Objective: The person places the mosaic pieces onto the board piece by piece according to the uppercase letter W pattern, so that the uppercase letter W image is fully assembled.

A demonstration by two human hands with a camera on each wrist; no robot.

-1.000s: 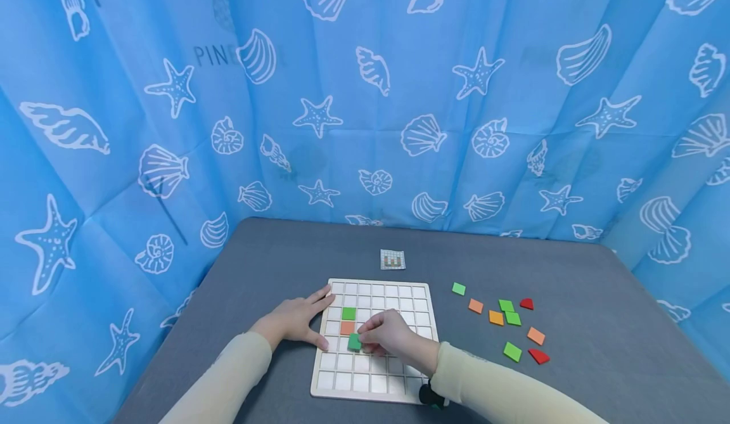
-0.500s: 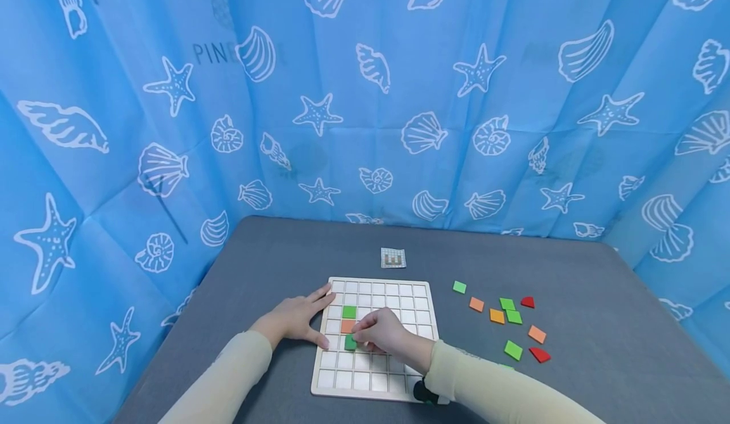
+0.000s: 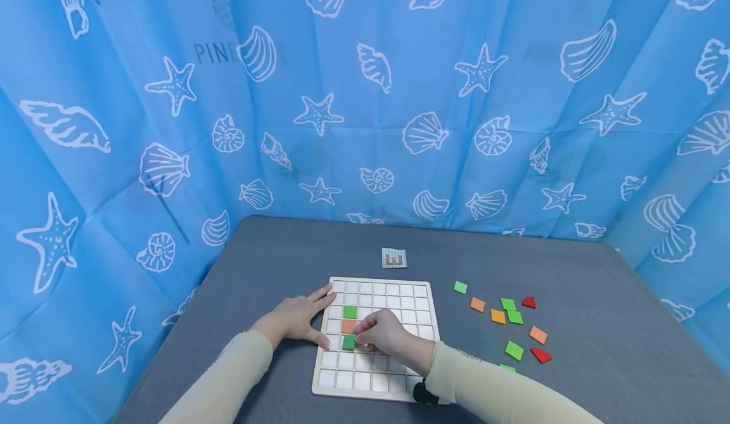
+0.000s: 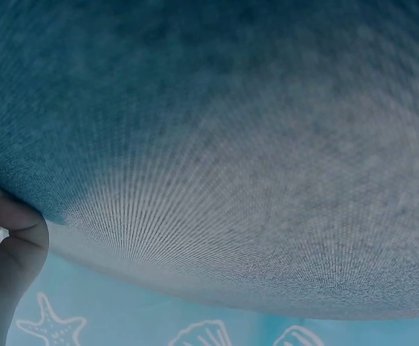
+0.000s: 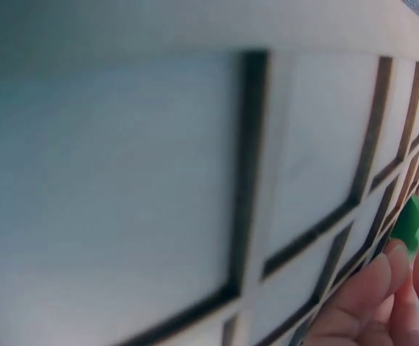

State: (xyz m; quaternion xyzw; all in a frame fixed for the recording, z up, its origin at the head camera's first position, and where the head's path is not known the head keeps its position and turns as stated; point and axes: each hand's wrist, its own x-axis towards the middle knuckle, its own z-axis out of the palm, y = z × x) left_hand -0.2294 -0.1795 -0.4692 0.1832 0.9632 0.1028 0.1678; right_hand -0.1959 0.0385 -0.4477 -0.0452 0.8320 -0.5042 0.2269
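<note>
A white gridded board point(image 3: 362, 381) with a pale wooden frame lies on the grey table. My left hand point(image 3: 295, 320) rests at its left edge, fingers spread and thumb on the frame. Between thumb and fingers my right hand point(image 3: 389, 336) pinches a dark green square tile point(image 3: 348, 342), low over a cell in the second column. In that same column, just beyond it, sit an orange tile point(image 3: 349, 326) and a brighter green tile point(image 3: 350, 312). The right wrist view shows the pinched green tile point(image 5: 411, 223) slightly tilted at the fingertips.
Loose tiles lie right of the board: several green ones point(image 3: 514, 349), orange ones point(image 3: 538, 334) and two red rounded-edge pieces point(image 3: 540, 355). A small pattern card point(image 3: 394, 258) lies beyond the board. A blue shell-print curtain point(image 3: 365, 126) hangs behind the table point(image 3: 296, 246).
My right hand has moved slightly left with the green tile, bringing it into line under the orange tile. My left hand has stayed in place.
</note>
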